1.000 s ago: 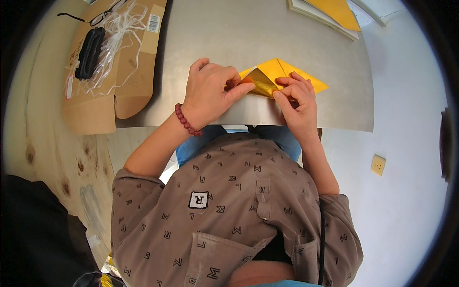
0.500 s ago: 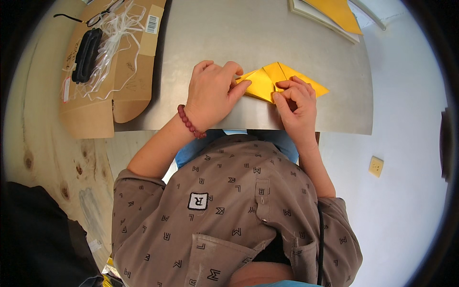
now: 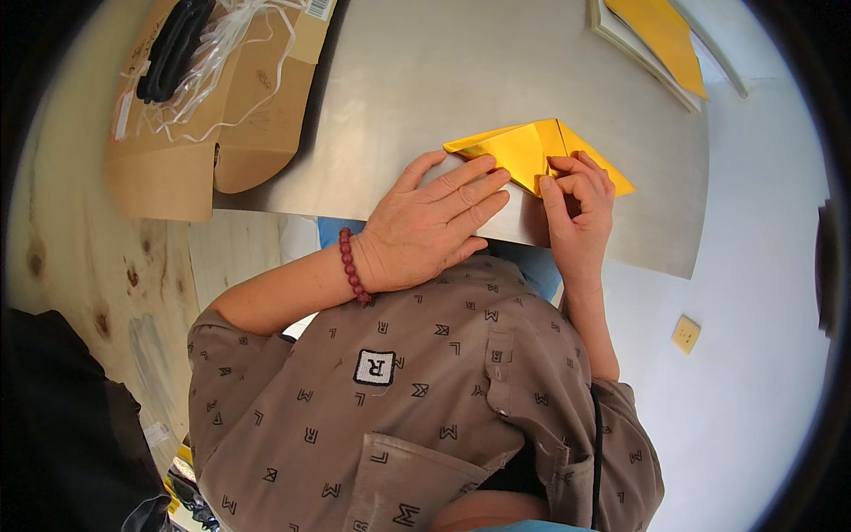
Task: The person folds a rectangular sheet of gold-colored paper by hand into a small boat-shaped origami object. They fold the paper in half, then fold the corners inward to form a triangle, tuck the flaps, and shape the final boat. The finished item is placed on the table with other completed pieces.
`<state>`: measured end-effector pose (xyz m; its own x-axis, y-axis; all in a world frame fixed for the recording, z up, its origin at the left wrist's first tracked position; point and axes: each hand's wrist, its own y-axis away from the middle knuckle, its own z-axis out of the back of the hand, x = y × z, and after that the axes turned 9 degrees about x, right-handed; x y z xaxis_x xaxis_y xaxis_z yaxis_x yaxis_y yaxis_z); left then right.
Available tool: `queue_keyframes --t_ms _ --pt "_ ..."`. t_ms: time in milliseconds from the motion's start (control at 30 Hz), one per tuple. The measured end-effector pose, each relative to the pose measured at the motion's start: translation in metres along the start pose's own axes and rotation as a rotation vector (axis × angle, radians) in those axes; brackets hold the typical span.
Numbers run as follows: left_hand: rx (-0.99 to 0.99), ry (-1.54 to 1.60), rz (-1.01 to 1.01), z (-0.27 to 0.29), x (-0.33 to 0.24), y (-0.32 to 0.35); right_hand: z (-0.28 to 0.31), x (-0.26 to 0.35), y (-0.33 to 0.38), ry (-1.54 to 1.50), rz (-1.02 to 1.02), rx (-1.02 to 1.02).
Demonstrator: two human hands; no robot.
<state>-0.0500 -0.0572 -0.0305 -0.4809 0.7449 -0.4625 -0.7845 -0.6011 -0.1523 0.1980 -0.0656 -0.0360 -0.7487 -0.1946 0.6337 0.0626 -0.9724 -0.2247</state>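
Fingers [image 3: 461, 191] of our left hand [image 3: 425, 226] lie flat, pinning the folded yellow paper [image 3: 523, 151] near the counter's [image 3: 399, 89] near edge, while our right hand [image 3: 581, 199] pinches its fold to crease it.

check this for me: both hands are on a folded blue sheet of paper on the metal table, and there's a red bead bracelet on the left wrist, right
Not quite: the folded paper is yellow, not blue, as the head view shows. The rest holds: the left hand lies flat on it, the right hand pinches its edge on the metal table, and a red bead bracelet sits on the left wrist.
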Motion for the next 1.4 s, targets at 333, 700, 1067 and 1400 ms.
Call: queue_keyframes --t_ms 333,700,1067,1400 --pt "0.029 -0.028 0.057 0.0004 0.0030 0.0025 -0.0012 0.0000 -0.0005 0.022 -0.025 -0.009" --pt "0.043 -0.006 0.088 -0.0002 0.0015 0.0000 -0.0001 -0.0004 0.0003 0.035 -0.044 -0.012" --pt "0.097 -0.029 0.133 0.0012 -0.0010 -0.0012 -0.0048 -0.0021 0.0001 0.020 -0.029 -0.065" --pt "0.095 -0.027 0.142 -0.0016 0.0001 -0.0008 -0.0065 0.0018 -0.0020 0.039 -0.055 -0.090"
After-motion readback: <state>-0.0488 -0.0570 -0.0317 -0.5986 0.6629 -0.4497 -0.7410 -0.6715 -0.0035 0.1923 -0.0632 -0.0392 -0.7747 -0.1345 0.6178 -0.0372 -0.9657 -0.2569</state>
